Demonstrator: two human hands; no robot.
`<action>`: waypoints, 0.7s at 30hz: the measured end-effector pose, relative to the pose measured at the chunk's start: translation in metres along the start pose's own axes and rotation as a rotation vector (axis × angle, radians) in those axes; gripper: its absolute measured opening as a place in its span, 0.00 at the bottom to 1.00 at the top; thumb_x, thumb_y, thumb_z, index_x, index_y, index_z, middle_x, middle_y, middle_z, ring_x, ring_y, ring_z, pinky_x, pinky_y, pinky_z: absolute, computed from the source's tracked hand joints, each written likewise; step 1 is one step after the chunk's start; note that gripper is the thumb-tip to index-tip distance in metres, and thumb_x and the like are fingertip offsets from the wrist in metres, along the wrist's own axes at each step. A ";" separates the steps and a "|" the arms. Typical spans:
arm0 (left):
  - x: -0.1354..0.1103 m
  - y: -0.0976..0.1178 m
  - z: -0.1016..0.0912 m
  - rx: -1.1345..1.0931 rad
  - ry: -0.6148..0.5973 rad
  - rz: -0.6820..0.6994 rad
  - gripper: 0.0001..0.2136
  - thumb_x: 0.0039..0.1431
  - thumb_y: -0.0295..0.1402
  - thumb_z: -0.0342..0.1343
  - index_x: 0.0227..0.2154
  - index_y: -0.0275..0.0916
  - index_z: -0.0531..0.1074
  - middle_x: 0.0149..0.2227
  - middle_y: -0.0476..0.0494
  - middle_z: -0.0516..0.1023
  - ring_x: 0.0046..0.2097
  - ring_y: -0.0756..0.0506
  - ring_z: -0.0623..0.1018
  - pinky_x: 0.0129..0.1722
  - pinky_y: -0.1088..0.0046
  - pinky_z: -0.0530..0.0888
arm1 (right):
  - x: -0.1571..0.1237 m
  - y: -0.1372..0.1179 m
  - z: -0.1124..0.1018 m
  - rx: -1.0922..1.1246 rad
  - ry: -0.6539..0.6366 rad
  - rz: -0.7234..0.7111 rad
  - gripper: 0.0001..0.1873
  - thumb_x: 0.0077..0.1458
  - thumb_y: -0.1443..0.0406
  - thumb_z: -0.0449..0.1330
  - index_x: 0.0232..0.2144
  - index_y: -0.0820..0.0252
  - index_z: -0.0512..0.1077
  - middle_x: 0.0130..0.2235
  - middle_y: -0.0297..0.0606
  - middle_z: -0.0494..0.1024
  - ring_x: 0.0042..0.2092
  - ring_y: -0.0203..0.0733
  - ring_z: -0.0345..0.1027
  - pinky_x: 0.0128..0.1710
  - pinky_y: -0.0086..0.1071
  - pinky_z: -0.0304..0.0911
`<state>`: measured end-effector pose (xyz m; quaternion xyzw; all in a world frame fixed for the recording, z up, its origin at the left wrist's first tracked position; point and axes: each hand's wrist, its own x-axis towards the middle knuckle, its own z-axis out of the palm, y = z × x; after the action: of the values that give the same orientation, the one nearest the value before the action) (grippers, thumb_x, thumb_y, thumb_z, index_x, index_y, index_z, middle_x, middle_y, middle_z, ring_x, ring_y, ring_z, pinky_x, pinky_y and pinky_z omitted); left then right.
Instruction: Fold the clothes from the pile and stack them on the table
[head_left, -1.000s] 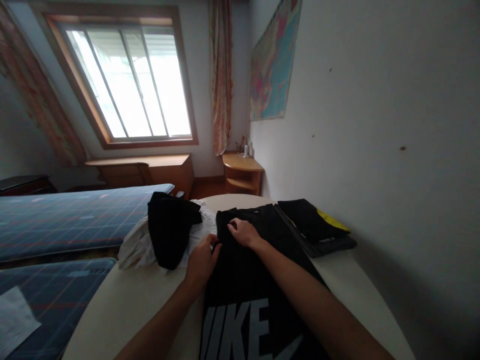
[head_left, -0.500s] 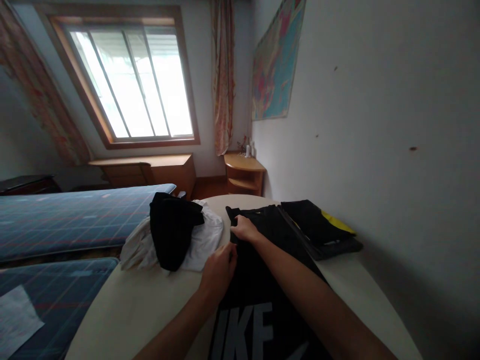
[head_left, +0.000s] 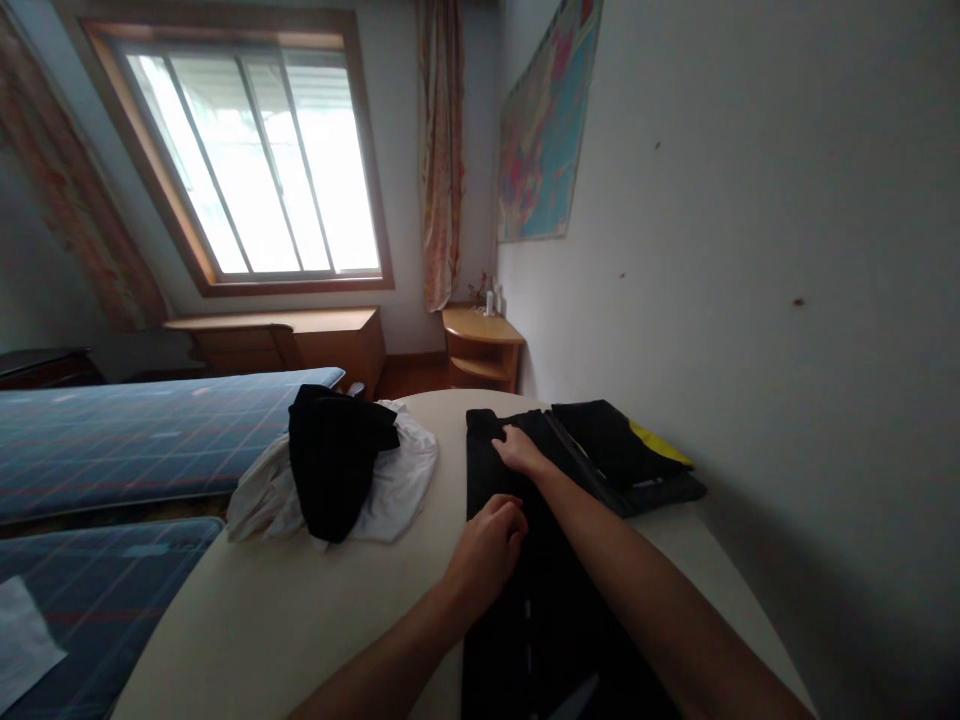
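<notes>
A black garment (head_left: 487, 470) lies lengthwise on the round cream table (head_left: 300, 620), its left side folded over toward the middle. Only slivers of its pale print show along the fold. My left hand (head_left: 491, 545) is curled with its fingers closed at the cloth's turned-over edge. Farther up, my right hand (head_left: 519, 450) pinches the same cloth near its far end. Right beside it is a stack of folded dark clothes (head_left: 615, 445) with a yellow patch. Some of the black garment is hidden under my right forearm.
On the table's left, a crumpled black cloth (head_left: 337, 470) lies over white clothes (head_left: 409, 470). Plaid mattresses (head_left: 150, 430) stand beyond the left edge. A wall (head_left: 750, 400) rises close on the right. A corner shelf (head_left: 484, 325) and desk (head_left: 337, 335) are at the back.
Both hands have moved right, bringing the garment's left side over. Its large pale lettering, visible before, is now mostly covered. The view has shifted slightly.
</notes>
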<state>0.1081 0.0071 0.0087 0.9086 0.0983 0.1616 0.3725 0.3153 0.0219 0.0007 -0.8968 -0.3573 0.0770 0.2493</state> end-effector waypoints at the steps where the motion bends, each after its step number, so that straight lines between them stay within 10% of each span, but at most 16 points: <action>1: -0.002 -0.002 0.003 0.021 -0.030 0.003 0.12 0.55 0.19 0.50 0.35 0.42 0.73 0.55 0.46 0.74 0.52 0.46 0.77 0.54 0.68 0.73 | -0.003 0.003 -0.001 -0.012 0.008 -0.004 0.24 0.62 0.65 0.55 0.59 0.69 0.68 0.52 0.53 0.77 0.53 0.51 0.72 0.50 0.35 0.64; 5: -0.013 -0.012 0.013 0.200 -0.112 0.029 0.20 0.59 0.25 0.52 0.54 0.40 0.69 0.67 0.41 0.61 0.67 0.40 0.62 0.65 0.59 0.64 | -0.016 0.009 -0.004 -0.063 0.047 -0.070 0.35 0.60 0.67 0.56 0.68 0.61 0.54 0.57 0.50 0.73 0.55 0.52 0.70 0.53 0.39 0.63; 9: -0.024 -0.020 0.015 0.370 -0.229 0.048 0.33 0.63 0.37 0.53 0.68 0.37 0.51 0.73 0.35 0.42 0.72 0.35 0.44 0.69 0.50 0.52 | -0.027 0.013 -0.012 -0.116 0.061 -0.192 0.28 0.62 0.65 0.55 0.64 0.54 0.63 0.61 0.47 0.68 0.59 0.52 0.65 0.58 0.41 0.58; 15: -0.025 -0.035 -0.001 0.483 -0.289 0.074 0.32 0.64 0.39 0.49 0.69 0.37 0.49 0.72 0.36 0.43 0.72 0.37 0.43 0.69 0.53 0.50 | -0.038 0.035 -0.025 -0.223 -0.131 -0.510 0.26 0.65 0.54 0.52 0.62 0.53 0.66 0.64 0.43 0.66 0.66 0.51 0.54 0.66 0.48 0.43; 21: -0.015 -0.070 -0.036 0.486 -0.301 0.167 0.33 0.64 0.37 0.49 0.69 0.36 0.48 0.72 0.37 0.48 0.72 0.41 0.46 0.69 0.57 0.50 | -0.056 0.052 -0.012 -0.183 -0.216 -0.411 0.36 0.65 0.46 0.47 0.70 0.52 0.51 0.71 0.40 0.52 0.71 0.51 0.39 0.68 0.49 0.36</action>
<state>0.0768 0.0751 -0.0198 0.9898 0.0026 0.0270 0.1397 0.3099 -0.0535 -0.0172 -0.8108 -0.5620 0.0873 0.1380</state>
